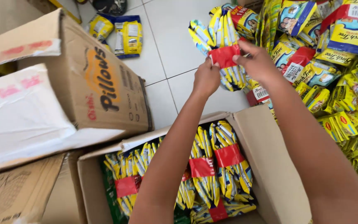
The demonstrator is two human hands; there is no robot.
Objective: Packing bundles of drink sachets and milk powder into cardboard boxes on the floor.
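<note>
Large closed cardboard box (83,83) lay tipped at left on the pale tiled floor (175,41), its white-taped flap toward the camera; a flattened carton (17,195) sat beneath its near corner.

Open cardboard box (262,157) stood directly below the arms, flaps spread. Inside it, several banded sachet bundles (222,166) lay side by side, yellow and blue packets with a red band round the middle of each. Both forearms crossed over this box and hid part of its contents.

At right, a loose heap of yellow, blue and red packets (336,83) spread across the floor, reaching from the top edge down past the open box's right wall. It lay just behind the right hand, so the far side of the held bundle merged with it.

Two yellow and blue pouches (125,35) lay apart on the tiles at upper left, near the tipped box.

The held bundle (220,49) was raised above the floor, beyond the open box's far rim, fanned at top and bottom, red band at centre.

Left hand (206,76) was closed on the bundle's lower left edge at the band, fingers curled under. Right hand (257,62) pinched the band's right edge, thumb on top. Both hands gripped the same bundle, close together.
</note>
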